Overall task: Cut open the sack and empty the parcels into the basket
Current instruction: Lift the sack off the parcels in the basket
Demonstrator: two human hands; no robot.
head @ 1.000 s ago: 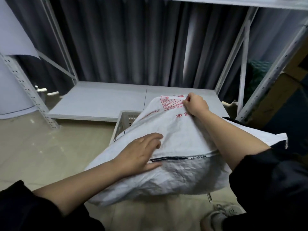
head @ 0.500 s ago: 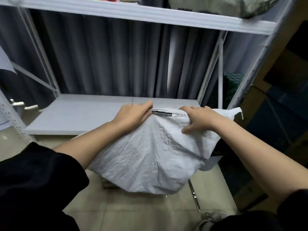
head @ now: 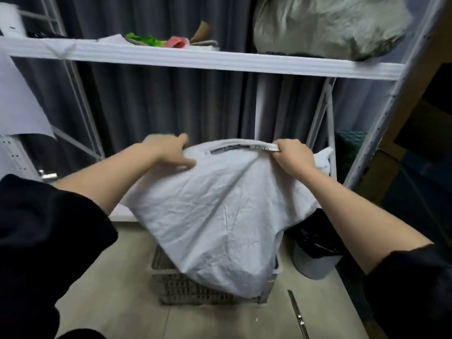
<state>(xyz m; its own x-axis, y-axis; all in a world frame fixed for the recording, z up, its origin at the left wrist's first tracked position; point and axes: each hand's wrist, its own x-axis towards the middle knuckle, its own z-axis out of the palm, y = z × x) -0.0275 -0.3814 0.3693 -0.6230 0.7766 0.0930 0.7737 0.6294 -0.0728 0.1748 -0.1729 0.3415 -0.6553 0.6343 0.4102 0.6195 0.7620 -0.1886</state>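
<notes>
Over the pale slatted plastic basket [head: 208, 293] on the beige tiled floor [head: 117, 277], a crumpled white woven sack [head: 220, 216] hangs upside down, its lower end sunk inside the basket rim. Both hands hold it up by the stitched seam at the top. At the seam's left end the left hand [head: 168, 152] grips the cloth, thumb in front and fingers behind, though motion blur softens the details. At the right end the right hand [head: 292, 154] pinches the folded seam in a curled fist. Long metal scissors [head: 298, 314] lie on the floor just right of the basket, near a grey bin with a black liner [head: 315, 250]. Behind stands a white metal shelf rack [head: 220, 61].
</notes>
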